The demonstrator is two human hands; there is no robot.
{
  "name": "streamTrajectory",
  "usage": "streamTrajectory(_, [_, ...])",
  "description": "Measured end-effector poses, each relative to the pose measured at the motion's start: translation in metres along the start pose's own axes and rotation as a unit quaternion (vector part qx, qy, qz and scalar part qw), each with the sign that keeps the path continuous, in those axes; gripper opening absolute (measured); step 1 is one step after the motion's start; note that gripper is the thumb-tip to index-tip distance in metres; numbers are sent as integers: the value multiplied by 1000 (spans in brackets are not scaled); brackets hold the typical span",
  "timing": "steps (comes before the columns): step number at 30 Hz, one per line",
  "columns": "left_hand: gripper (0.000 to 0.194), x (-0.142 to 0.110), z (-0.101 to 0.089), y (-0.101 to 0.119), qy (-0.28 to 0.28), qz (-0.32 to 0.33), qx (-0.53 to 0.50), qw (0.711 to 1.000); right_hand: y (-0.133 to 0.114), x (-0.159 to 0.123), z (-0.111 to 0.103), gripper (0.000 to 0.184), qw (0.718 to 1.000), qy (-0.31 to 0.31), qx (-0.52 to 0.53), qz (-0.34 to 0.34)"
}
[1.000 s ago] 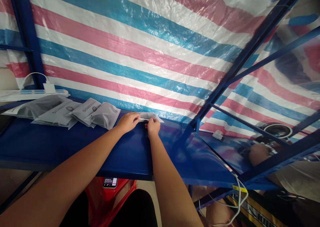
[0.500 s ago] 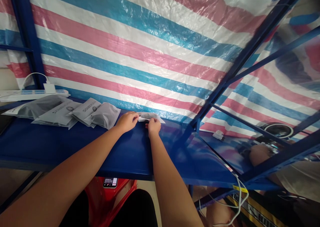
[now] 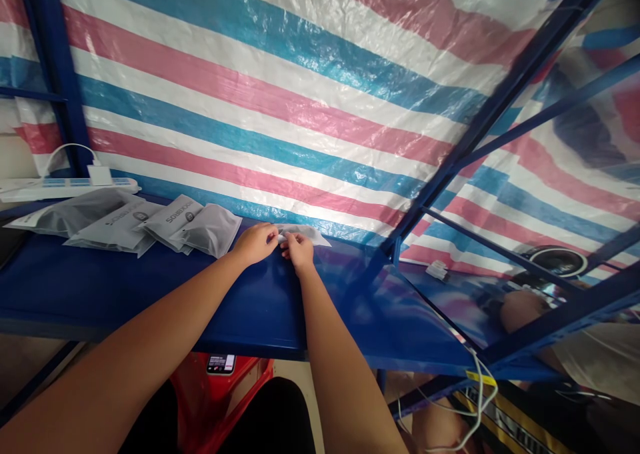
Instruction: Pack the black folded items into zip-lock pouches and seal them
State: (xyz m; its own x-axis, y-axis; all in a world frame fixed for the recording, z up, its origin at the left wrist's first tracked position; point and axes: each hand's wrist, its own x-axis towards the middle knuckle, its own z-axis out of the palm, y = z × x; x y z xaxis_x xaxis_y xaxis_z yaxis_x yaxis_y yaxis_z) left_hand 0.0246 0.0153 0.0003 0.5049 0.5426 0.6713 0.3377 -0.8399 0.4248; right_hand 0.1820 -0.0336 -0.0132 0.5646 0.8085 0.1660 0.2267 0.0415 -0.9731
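Note:
A small frosted plastic bag (image 3: pixel 316 235) lies at the back of the blue shelf (image 3: pixel 250 307), against the striped sheet. My left hand (image 3: pixel 256 244) pinches the bag's left end between thumb and fingers. Close beside it, my right hand (image 3: pixel 299 249) has its fingertips closed on the bag's near edge. Both hands hide part of the bag, and its contents cannot be made out. Left of my hands lie several filled grey frosted bags, among them a plump one (image 3: pixel 213 231) and a printed one (image 3: pixel 175 222) overlapping it.
A white power strip (image 3: pixel 65 189) with a plugged-in charger (image 3: pixel 99 174) is at the back left. Blue metal posts (image 3: pixel 430 184) frame the shelf. A phone (image 3: pixel 221 364) rests on a red stool (image 3: pixel 200 394) below. At right are another person's arm (image 3: pixel 523 314) and white cables (image 3: pixel 480 401).
My right hand has slid left along the bag's edge, closer to my left hand. My left hand has stayed nearly in place.

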Motion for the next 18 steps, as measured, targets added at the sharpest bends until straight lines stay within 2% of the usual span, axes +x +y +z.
streamTrajectory(3, [16, 0, -1, 1, -7, -3, 0, 1000, -6, -6, 4, 21, 998, -63, 20, -3])
streamTrajectory(6, [18, 0, -1, 1, -12, -9, -5, 1000, -10, -10, 4, 20, 995, -92, 35, 1])
streamTrajectory(18, [18, -1, 0, 2, -26, -23, -41, 999, -13, -11, 2, 12, 992, -99, 75, 12])
